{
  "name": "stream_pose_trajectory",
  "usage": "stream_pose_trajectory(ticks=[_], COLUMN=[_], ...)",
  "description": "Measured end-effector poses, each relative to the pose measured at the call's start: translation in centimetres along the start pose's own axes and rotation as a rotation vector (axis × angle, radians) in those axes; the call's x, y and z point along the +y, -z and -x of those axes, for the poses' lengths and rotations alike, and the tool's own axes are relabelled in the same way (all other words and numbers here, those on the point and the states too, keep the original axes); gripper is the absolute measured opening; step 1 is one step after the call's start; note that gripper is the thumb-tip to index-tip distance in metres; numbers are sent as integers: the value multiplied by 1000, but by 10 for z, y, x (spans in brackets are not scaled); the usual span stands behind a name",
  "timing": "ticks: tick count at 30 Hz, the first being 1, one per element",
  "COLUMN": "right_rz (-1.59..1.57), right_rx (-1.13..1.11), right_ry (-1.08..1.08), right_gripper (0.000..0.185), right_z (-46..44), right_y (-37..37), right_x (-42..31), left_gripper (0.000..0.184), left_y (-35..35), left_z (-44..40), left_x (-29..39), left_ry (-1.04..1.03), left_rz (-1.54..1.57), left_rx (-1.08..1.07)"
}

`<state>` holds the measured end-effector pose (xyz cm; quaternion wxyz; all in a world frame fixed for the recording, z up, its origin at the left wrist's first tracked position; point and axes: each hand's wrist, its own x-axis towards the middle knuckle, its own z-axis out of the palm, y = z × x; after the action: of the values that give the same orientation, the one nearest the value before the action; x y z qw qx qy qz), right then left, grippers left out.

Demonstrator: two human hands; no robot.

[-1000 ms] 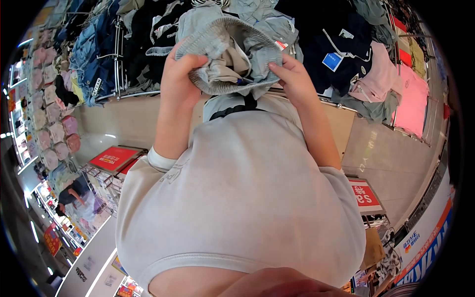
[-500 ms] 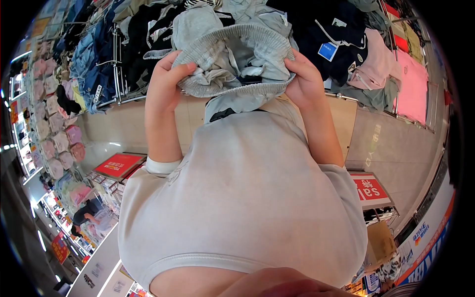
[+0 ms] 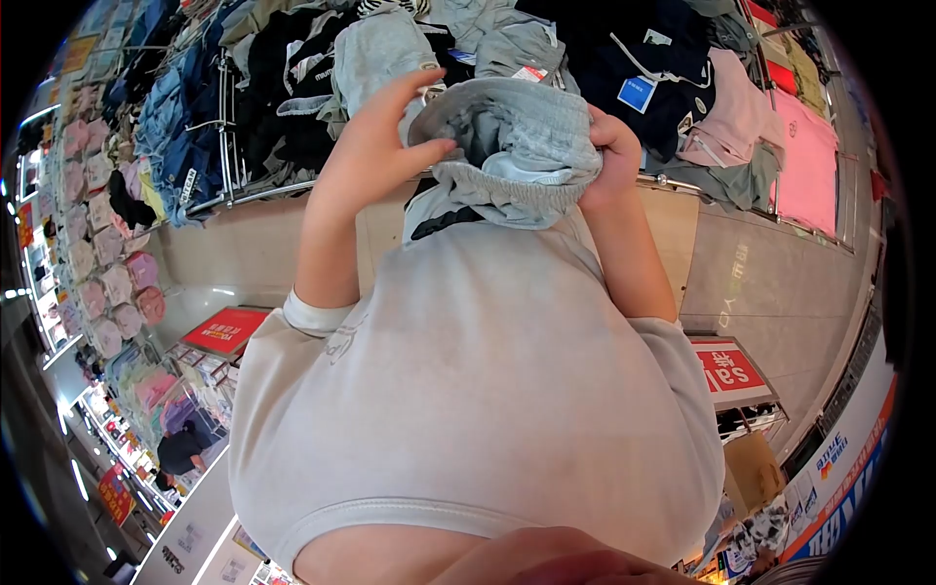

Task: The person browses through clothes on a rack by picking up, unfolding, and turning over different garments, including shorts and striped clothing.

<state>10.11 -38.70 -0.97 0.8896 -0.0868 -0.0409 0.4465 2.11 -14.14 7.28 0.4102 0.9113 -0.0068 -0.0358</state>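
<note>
A pair of light grey pants with a gathered elastic waistband hangs in front of my shirt, with the waist opening facing up. My right hand is closed on the right side of the waistband. At the other side, my left hand is spread, with thumb and fingers apart around the left edge of the opening and not gripping it. The lower part of the pants is hidden behind the waistband. Just beyond them, more folded grey garments lie on the display, one with a red and white tag.
Dark navy clothing with a blue tag and pink garments lie at the right. Denim hangs at the left. A metal rail edges the display. Red signs stand on either side of me. A person is at lower left.
My left hand has let go of the waistband and opened. The waistband has narrowed and shifted right, while my right hand has kept hold and moved slightly right.
</note>
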Motion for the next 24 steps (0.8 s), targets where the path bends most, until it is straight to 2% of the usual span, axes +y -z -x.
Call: stream_pose_trajectory(ticks=[1, 2, 4, 5, 6, 8, 9, 10, 12, 14, 16, 17, 19, 20, 21, 22, 24], right_rz=[2, 4, 13, 16, -17, -49, 4, 57, 120, 177, 483, 482, 1053, 1052, 1303, 1552, 1641], right_rx=[2, 1, -142, -142, -193, -245, -187, -129, -66, -1, 108, 106, 216, 212, 208, 202, 228], right_ry=[-8, -10, -56, -56, -64, -72, -76, -77, -43, -11, -62, -61, -76, -75, -3, 75, 121], right_gripper=[60, 60, 60, 60, 60, 59, 58, 57, 54, 52, 44, 44, 39, 39, 38, 37, 37], right_z=[1, 1, 1, 2, 2, 4, 6, 7, 9, 11, 10, 9, 6, 4, 2, 1, 0], right_y=[-1, -2, -4, -3, -1, 0, -2, -5, -10, -15, -17, -18, -19, -17, -16, -15, -22], right_x=[0, 1, 1, 2, 4, 4, 2, -1, -6, -10, -17, -19, -22, -22, -21, -21, -18], left_gripper=[67, 67, 72, 71, 71, 64, 48, 48, 35, 29, 29, 31, 31, 32, 33, 33, 37], left_y=[-2, -4, -9, -12, -16, -21, -23, -24, -28, -25, -16, -11, -6, -4, -5, -5, -5], left_z=[-5, -10, -21, -26, -29, -36, -31, -32, -31, -29, -25, -24, -21, -21, -19, -18, -16], left_x=[3, 8, 18, 24, 24, 23, 29, 27, 19, 10, 5, 6, 3, 2, 2, 4, 7], left_ry=[-168, -168, -389, -472, -475, -395, -170, -175, -15, -55, 137, 193, 207, 220, 275, 275, 310], left_rz=[-44, -43, -50, 22, 23, 255, 352, 349, 452, 468, 876, 957, 962, 969, 1100, 1098, 1204], left_rx=[35, 39, 6, -30, -28, -334, -381, -382, -471, -440, -420, -388, -371, -354, -316, -315, -212])
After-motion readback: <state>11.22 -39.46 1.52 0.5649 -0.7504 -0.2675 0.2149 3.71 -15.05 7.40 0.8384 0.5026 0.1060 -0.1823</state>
